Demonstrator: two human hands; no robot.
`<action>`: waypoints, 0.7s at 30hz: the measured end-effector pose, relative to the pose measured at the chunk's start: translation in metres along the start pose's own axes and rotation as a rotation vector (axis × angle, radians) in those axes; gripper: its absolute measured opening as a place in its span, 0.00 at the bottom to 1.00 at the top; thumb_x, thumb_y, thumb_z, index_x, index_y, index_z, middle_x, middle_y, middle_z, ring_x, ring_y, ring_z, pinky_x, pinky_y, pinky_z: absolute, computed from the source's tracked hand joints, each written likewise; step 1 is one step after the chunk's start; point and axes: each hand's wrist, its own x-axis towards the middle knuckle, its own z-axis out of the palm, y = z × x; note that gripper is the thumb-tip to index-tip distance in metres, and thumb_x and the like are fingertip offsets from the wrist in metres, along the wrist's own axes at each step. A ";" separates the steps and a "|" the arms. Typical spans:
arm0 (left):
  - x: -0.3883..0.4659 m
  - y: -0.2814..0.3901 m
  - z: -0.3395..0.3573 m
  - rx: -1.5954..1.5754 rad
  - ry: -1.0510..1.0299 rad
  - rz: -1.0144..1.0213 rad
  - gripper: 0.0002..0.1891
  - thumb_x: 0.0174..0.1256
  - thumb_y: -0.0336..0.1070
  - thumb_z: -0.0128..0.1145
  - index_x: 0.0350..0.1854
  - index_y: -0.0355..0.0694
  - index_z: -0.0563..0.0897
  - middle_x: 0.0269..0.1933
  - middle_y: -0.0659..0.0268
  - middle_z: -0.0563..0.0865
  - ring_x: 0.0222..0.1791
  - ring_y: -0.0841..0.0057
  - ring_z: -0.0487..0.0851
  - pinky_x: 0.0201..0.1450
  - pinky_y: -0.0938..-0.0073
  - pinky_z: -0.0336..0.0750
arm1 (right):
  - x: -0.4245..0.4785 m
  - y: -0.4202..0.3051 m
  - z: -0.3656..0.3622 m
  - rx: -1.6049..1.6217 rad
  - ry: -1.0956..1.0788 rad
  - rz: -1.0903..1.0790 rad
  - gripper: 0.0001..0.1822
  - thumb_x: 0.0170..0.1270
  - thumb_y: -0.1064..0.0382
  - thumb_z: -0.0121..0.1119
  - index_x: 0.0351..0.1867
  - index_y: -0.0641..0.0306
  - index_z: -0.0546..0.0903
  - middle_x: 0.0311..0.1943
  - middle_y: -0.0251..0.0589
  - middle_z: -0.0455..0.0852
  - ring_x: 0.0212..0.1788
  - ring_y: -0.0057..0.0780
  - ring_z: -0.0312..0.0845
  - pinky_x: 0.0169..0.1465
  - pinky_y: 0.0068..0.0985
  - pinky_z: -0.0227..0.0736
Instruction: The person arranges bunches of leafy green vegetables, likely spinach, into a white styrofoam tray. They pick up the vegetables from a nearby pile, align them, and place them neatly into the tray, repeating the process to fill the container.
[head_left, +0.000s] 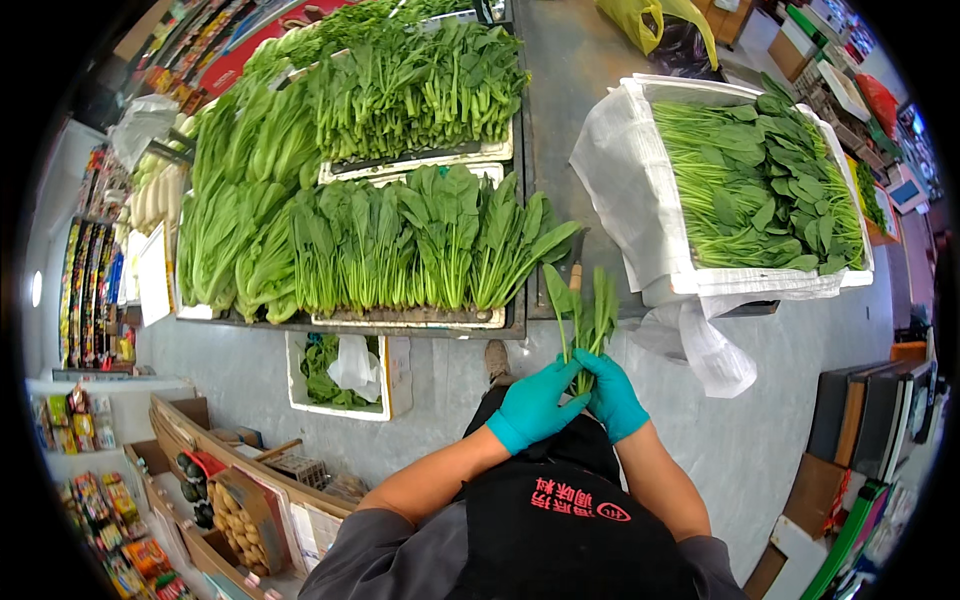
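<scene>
My left hand (534, 406) and my right hand (611, 394), both in teal gloves, hold a small bunch of leafy greens (600, 307) in front of my apron. The leaves point away from me and the stem ends are hidden between my fingers. Just beyond the bunch, a tool with a wooden handle (575, 276) lies at the table's edge. To the left, spinach-like greens (360, 247) stand in a row in a white foam tray. On the right, a white foam box (765, 282) lined with white sheeting holds many loose greens (750, 180).
Lettuce-like heads (240, 225) and thick-stemmed greens (420, 97) fill the display's left and back. A yellow plastic bag (645, 22) sits at the back. Below the display, a foam box (386, 375) stands on the floor. Cardboard bins with potatoes (236, 517) are at lower left.
</scene>
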 end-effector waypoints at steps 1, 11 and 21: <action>0.001 -0.010 -0.015 -0.033 -0.039 0.006 0.28 0.63 0.42 0.62 0.65 0.42 0.72 0.47 0.56 0.82 0.37 0.62 0.86 0.39 0.66 0.80 | 0.006 0.004 0.005 0.000 0.008 0.006 0.18 0.64 0.65 0.62 0.52 0.68 0.76 0.43 0.46 0.84 0.43 0.37 0.83 0.47 0.34 0.81; 0.032 -0.126 -0.165 -0.396 0.297 -0.097 0.16 0.66 0.33 0.58 0.55 0.40 0.82 0.44 0.60 0.86 0.43 0.74 0.84 0.48 0.74 0.76 | 0.049 0.006 0.148 -0.300 0.175 -0.498 0.23 0.63 0.70 0.60 0.59 0.69 0.71 0.47 0.49 0.83 0.43 0.37 0.84 0.50 0.32 0.81; 0.031 -0.188 -0.282 -0.556 0.829 -0.095 0.19 0.73 0.30 0.51 0.64 0.35 0.73 0.65 0.58 0.76 0.64 0.70 0.74 0.66 0.71 0.67 | 0.161 0.056 0.251 -0.598 0.110 -0.745 0.37 0.59 0.64 0.68 0.66 0.75 0.64 0.57 0.49 0.78 0.54 0.32 0.76 0.59 0.29 0.70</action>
